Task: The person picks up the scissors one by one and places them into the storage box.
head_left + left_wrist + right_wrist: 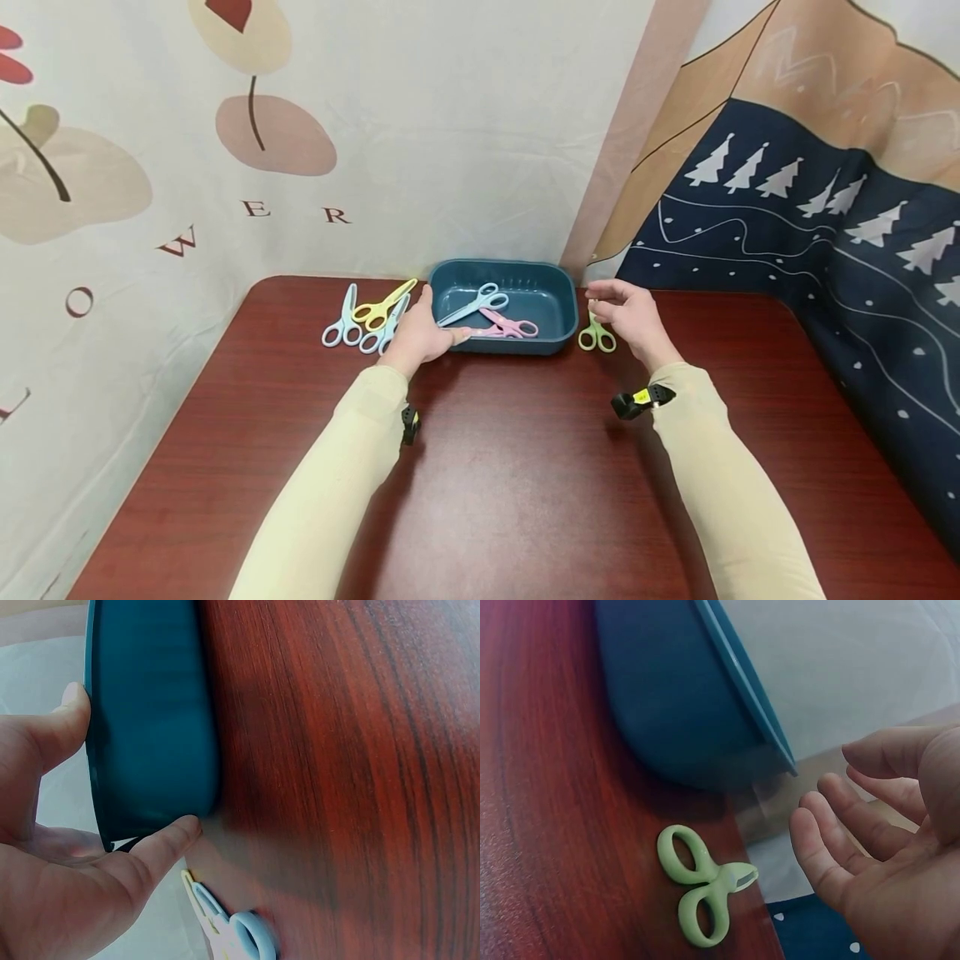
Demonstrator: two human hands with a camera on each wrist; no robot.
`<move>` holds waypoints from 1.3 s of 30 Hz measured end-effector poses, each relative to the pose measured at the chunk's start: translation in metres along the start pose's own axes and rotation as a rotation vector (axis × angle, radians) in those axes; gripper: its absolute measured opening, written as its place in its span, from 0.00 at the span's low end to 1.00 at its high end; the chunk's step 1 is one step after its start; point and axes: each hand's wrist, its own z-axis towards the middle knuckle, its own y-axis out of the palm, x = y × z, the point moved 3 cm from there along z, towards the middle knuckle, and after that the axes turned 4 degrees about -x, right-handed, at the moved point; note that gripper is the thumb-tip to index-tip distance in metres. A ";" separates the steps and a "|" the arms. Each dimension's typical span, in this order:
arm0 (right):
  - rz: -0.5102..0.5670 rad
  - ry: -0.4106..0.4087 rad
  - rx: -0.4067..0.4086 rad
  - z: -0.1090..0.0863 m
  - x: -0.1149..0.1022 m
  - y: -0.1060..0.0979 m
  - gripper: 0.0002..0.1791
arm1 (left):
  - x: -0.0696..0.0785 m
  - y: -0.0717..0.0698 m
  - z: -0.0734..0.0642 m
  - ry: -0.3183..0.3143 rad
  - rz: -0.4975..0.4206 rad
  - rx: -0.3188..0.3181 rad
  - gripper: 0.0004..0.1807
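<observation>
Both arms (322,475) reach forward, left hand (423,331) gripping, right hand (628,315) loosely curved.

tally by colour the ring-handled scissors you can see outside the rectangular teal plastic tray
Light blue ring-handled scissors: 2
Yellow ring-handled scissors: 1
Light green ring-handled scissors: 1
Total: 4

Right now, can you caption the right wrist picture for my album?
Green scissors lie beside a blue tub, near the right hand.
</observation>
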 end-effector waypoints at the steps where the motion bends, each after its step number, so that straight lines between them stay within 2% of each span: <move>1: 0.002 -0.004 0.003 0.000 0.002 0.000 0.22 | 0.000 0.000 0.000 -0.001 0.000 0.000 0.63; 21: -0.026 -0.029 0.088 -0.006 0.024 0.003 0.21 | -0.002 -0.001 0.000 0.003 0.003 0.003 0.63; 39: -0.114 0.060 0.154 -0.007 0.037 0.002 0.21 | -0.001 0.001 0.001 0.005 0.015 0.008 0.63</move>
